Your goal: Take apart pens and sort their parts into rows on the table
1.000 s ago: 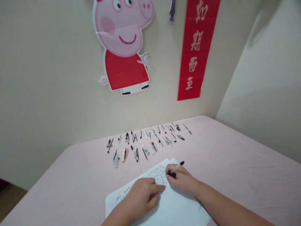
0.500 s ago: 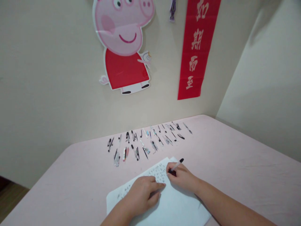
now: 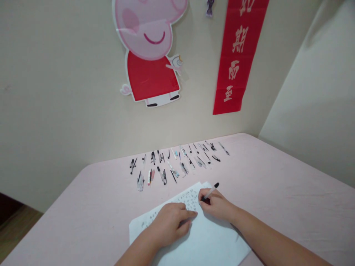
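A white sheet of paper (image 3: 205,240) with small handwritten characters near its far end lies on the pink table (image 3: 91,214). My right hand (image 3: 219,205) is closed on a white pen with a black cap (image 3: 210,192), its tip down on the paper at the written lines. My left hand (image 3: 170,223) rests palm down on the sheet just left of the right hand, fingers loosely stretched and pressing the paper, holding nothing.
Several pens and pen parts (image 3: 174,162) lie in two rows at the far side of the table near the wall. A cartoon pig cutout (image 3: 151,51) and a red banner with gold characters (image 3: 238,55) hang on the wall. The table's left edge drops to a wooden floor (image 3: 16,229).
The view has shifted slightly right and down. My right hand with the pen has crept a little across the written lines; the left hand stays pressed on the paper.
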Demonstrator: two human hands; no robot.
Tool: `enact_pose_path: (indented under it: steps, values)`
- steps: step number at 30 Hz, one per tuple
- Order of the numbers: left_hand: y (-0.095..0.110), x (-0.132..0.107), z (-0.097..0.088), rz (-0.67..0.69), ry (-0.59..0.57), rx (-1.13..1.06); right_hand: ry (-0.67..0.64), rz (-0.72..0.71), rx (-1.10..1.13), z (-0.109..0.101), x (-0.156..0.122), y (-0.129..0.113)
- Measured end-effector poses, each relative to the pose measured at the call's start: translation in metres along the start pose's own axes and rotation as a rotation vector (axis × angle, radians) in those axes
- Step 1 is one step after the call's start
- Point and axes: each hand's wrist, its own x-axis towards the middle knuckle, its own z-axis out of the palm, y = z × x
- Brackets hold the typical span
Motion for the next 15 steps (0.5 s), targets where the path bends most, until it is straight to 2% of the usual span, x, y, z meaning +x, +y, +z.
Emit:
enact_pose_path:
  steps: [8,15]
  values:
    - [-0.001,0.001,0.001,-0.007,-0.012,0.027,-0.010,0.001,0.015,0.001,0.000,0.002]
    - [0.000,0.001,-0.001,-0.003,-0.032,0.053,0.069,0.027,0.027,0.004,0.003,0.016]
